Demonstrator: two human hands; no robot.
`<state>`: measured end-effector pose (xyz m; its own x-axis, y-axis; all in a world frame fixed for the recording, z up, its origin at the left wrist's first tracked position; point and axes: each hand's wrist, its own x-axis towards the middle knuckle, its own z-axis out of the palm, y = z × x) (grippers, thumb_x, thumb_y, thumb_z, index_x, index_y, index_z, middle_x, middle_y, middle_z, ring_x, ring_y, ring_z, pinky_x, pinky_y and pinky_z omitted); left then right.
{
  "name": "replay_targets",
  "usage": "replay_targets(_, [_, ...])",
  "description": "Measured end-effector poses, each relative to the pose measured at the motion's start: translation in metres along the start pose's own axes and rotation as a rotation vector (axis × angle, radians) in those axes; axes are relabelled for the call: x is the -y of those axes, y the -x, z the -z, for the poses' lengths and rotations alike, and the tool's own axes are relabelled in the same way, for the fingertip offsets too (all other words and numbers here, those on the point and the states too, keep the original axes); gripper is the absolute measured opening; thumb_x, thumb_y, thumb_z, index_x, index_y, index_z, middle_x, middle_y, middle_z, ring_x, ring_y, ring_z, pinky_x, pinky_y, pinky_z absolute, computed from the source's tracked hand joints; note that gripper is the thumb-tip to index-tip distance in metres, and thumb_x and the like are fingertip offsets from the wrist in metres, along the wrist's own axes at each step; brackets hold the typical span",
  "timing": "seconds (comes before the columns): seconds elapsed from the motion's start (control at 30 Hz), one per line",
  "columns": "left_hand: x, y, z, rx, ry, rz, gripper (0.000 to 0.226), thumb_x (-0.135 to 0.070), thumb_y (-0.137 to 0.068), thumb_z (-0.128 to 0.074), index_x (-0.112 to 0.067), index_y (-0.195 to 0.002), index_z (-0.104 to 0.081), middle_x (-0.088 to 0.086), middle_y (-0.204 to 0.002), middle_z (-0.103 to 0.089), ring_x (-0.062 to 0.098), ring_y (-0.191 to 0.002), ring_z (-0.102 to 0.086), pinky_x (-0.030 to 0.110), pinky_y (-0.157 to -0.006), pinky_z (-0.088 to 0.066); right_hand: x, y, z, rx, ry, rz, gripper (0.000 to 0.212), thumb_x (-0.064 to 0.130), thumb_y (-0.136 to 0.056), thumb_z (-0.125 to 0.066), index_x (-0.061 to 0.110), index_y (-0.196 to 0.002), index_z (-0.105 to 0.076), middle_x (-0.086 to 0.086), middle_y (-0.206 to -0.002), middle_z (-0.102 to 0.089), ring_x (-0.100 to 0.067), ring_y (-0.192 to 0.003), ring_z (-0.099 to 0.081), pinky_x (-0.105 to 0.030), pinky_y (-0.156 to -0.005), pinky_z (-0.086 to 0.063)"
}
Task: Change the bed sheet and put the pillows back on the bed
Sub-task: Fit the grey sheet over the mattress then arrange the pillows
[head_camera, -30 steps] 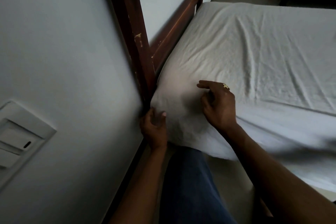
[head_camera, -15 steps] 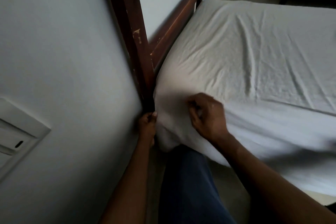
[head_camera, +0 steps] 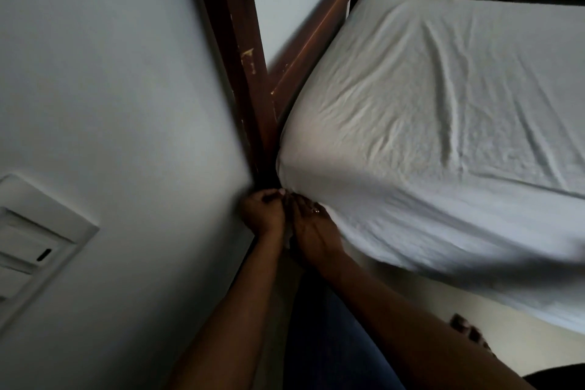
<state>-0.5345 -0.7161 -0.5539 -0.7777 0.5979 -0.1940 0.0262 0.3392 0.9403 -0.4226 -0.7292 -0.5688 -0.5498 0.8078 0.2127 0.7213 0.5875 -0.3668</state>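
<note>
Right hand (head_camera: 313, 231) dropped beside left hand (head_camera: 262, 215), both pinching sheet (head_camera: 411, 111) corner.

The left hand (head_camera: 262, 215) grips the sheet corner (head_camera: 289, 180), the right hand (head_camera: 313, 231) touching it.

Right: bed sheet (head_camera: 443, 111); left of it bedpost (head_camera: 239, 41); far left wall switch (head_camera: 34, 247).

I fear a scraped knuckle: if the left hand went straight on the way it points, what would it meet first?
Probably the dark brown wooden bedpost, just beyond the left hand, which seems to grip the white bed sheet at the mattress corner. Depth in that dark gap is unclear.
</note>
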Motion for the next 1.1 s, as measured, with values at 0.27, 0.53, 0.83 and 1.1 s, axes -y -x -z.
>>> replay_targets(0.27, [-0.047, 0.005, 0.002, 0.349, 0.519, 0.476, 0.024, -0.006, -0.096, -0.037, -0.006, -0.084, -0.058, 0.011, -0.082, -0.059, 0.020, -0.075, -0.057, 0.025, -0.071, -0.046, 0.006, 0.008, 0.003, 0.092, 0.198, -0.068, 0.078, 0.036, -0.084, -0.041, -0.004, -0.151, -0.040, -0.025, -0.155, -0.041, -0.040, -0.142, -0.042, -0.050, -0.119, -0.033])
replay_targets(0.53, [-0.061, 0.024, -0.015, 0.276, 0.888, 0.535, 0.018, -0.024, -0.090, -0.041, -0.013, -0.083, -0.054, 0.010, -0.093, -0.055, 0.031, -0.098, -0.055, 0.042, -0.095, -0.045, -0.003, 0.006, 0.001, 0.145, 0.208, -0.162, 0.065, 0.032, -0.084, -0.055, -0.009, -0.135, -0.057, -0.028, -0.133, -0.061, -0.043, -0.120, -0.061, -0.053, -0.102, -0.051])
replay_targets(0.83, [-0.047, 0.021, 0.012, 0.391, 0.808, 0.552, 0.029, -0.023, -0.098, -0.040, 0.001, -0.102, -0.055, 0.023, -0.114, -0.058, 0.035, -0.100, -0.060, 0.044, -0.104, -0.045, -0.012, 0.004, 0.009, 0.191, 0.207, -0.155, 0.081, 0.033, -0.089, -0.059, -0.001, -0.156, -0.028, -0.022, -0.160, -0.034, -0.034, -0.146, -0.039, -0.042, -0.122, -0.023])
replay_targets(1.1, [-0.068, 0.022, -0.019, 0.402, 0.887, 0.536, 0.021, -0.025, -0.091, -0.043, -0.017, -0.096, -0.062, 0.012, -0.102, -0.064, 0.031, -0.102, -0.057, 0.042, -0.096, -0.044, 0.001, 0.025, 0.016, 0.266, 0.168, -0.049, 0.074, 0.037, -0.090, -0.025, -0.010, -0.140, -0.050, -0.034, -0.142, -0.051, -0.047, -0.136, -0.048, -0.057, -0.113, -0.039])
